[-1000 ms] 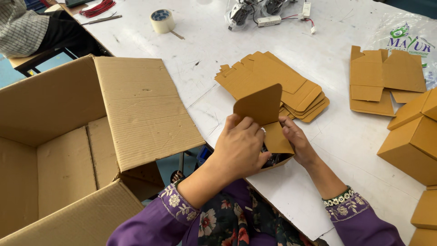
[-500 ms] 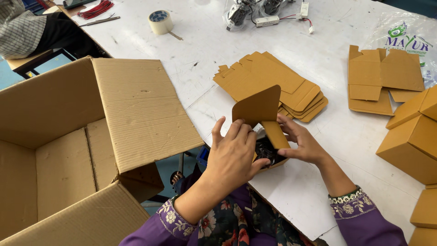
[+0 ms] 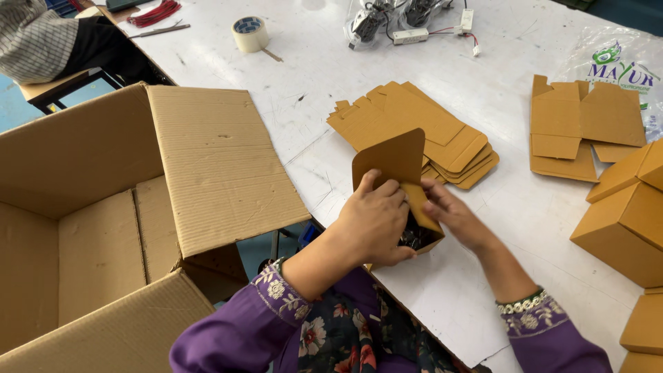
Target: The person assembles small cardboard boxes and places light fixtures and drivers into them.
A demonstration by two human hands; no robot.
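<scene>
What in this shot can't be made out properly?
- Head view: dark contents of the small brown box, hidden by the left hand and right hand.
- Folded boxes at right, cut by the frame edge.
- Wired parts at top, too small.

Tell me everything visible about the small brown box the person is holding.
The small box is plain brown cardboard, held at the near edge of the white table between the left hand and right hand. Its rounded lid flap stands upright and open. A side flap slants down between the fingers. Something dark shows inside, too hidden to identify. Both hands touch it; the left covers most of its body.
</scene>
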